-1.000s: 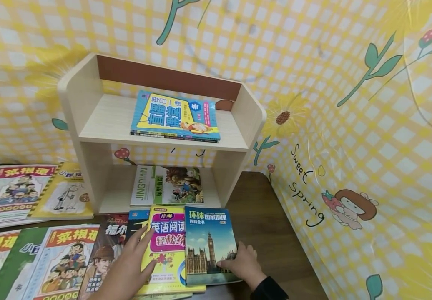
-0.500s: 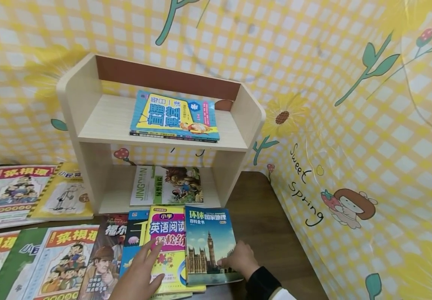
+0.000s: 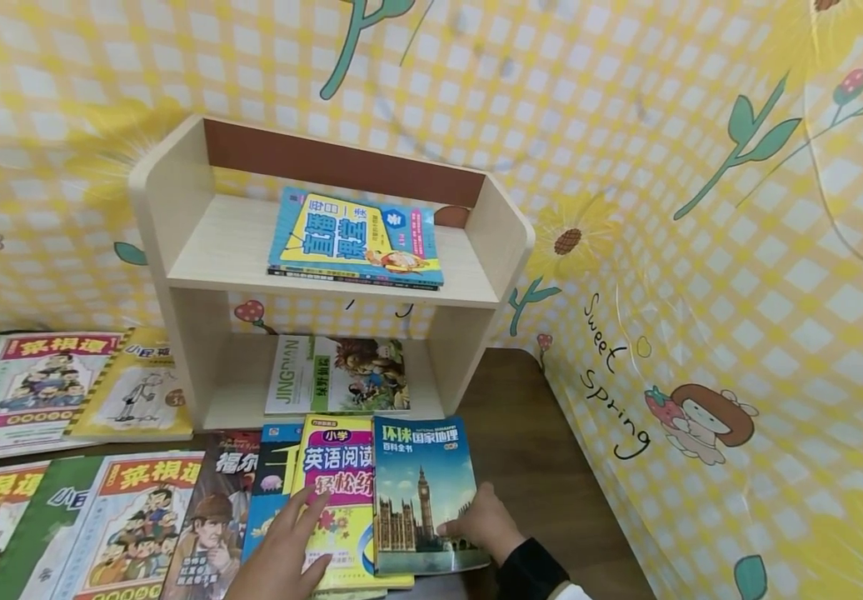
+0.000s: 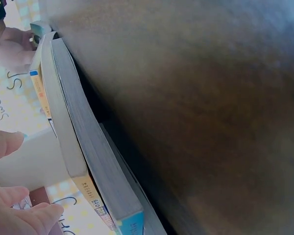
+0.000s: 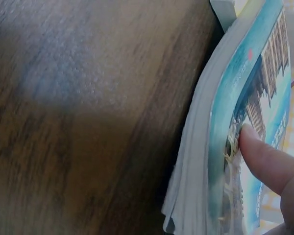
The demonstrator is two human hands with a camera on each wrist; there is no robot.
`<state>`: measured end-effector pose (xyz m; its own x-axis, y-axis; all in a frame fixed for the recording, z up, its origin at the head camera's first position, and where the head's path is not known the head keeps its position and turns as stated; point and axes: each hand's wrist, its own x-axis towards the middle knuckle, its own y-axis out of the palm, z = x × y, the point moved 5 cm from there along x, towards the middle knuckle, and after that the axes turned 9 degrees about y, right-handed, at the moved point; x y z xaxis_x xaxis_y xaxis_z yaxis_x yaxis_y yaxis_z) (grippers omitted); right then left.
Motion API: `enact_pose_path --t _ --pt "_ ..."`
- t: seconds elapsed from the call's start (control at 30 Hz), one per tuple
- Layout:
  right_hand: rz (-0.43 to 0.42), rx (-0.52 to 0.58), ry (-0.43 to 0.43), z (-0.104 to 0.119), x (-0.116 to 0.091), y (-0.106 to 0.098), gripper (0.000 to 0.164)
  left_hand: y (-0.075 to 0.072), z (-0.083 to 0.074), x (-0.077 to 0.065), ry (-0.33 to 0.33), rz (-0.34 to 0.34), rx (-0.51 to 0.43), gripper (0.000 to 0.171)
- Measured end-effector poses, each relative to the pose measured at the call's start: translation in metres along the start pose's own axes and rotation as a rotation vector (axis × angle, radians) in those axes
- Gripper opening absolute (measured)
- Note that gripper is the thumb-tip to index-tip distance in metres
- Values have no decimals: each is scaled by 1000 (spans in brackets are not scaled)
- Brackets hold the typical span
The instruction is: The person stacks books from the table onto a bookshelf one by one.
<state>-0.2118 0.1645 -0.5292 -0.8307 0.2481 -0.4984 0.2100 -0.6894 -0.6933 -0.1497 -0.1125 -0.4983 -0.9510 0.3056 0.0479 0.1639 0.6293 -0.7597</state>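
In the head view a teal book with a clock tower on its cover lies partly over a yellow-and-pink English reading book. My right hand grips the teal book's right edge; its thumb presses on the cover, also in the right wrist view, where the other fingers are hidden. My left hand hovers over the yellow book's lower left with fingers spread. In the left wrist view those fingers are apart from the stacked books, whose page edges face the camera.
A two-tier wooden shelf stands behind; a blue-and-yellow book tops a stack on its upper tier, and a green-and-white book lies below. Several books, including a detective book, cover the left. Dark wooden tabletop shows at right.
My left hand has drawn down and right, uncovering more of the blue book beside the yellow one. My right hand has closed in on the teal book's edge. The books have stayed put.
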Motion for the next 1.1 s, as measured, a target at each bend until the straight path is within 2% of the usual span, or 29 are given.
enact_pose_path --t 0.13,0.23,0.3,0.43,0.63,0.77,0.9,1.0,1.1 --pt "125 105 -54 -4 -2 0 104 0 1 0 -3 11 -8 73" --pt "221 202 -94 -9 0 0 87 -1 2 0 -8 14 -8 73" --pt "248 242 -101 -13 0 -1 74 -2 2 0 -8 12 -4 74" --pt "205 270 -121 -18 0 -5 56 -3 3 0 -25 18 -13 75" --pt "114 294 -205 -17 -1 -13 51 -2 5 1 -28 32 -48 83" --pt "109 316 -275 -13 -2 -16 47 -4 10 3 -43 27 -84 95" --pt "149 326 -386 -4 -6 -19 43 -11 16 5 -56 24 -109 109" --pt "220 293 -458 5 -11 -20 43 -18 19 6 -46 25 -111 116" --pt "295 241 -492 11 -17 -19 45 -22 21 7 -40 39 -121 118"
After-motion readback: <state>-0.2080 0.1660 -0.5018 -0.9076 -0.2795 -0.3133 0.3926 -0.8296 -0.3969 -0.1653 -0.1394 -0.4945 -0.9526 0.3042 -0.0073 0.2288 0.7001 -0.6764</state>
